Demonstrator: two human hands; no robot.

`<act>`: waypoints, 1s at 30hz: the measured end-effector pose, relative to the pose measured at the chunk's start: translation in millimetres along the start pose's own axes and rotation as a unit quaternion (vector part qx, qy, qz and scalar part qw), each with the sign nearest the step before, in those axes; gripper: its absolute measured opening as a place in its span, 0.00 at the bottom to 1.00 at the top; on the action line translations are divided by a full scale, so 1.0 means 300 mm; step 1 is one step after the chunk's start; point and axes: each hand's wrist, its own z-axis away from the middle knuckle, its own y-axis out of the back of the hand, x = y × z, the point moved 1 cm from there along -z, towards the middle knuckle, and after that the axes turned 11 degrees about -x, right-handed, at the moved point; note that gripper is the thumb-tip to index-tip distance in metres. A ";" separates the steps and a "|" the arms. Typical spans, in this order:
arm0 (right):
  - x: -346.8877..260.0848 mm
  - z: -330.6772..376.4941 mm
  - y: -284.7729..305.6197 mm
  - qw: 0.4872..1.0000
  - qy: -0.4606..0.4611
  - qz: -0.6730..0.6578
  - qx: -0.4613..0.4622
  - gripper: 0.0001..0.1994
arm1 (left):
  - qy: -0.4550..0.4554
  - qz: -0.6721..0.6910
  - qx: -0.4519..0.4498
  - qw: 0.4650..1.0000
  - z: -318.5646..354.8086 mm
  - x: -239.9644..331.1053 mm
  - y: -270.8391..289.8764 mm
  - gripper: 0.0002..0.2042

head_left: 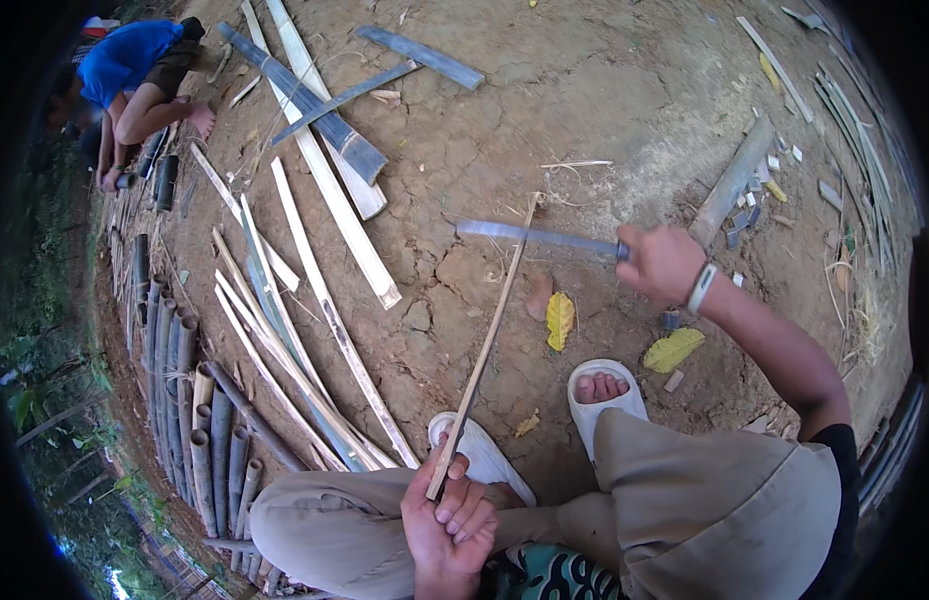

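Where fingers (469, 508) grip, narrow, pale bamboo strip (488, 342)

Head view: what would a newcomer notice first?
Probably the blurred blade in the right hand, right of centre, crossing the bamboo strip in view; the left hand grips that strip at bottom centre. Next, a bright yellow leaf below the blade. At upper left, a crouching person in blue beside dark bamboo tubes.
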 end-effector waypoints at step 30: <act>0.031 0.117 0.014 0.999 0.009 -0.016 -0.030 0.12 | -0.155 -0.415 0.071 0.894 -0.021 0.007 0.017 0.18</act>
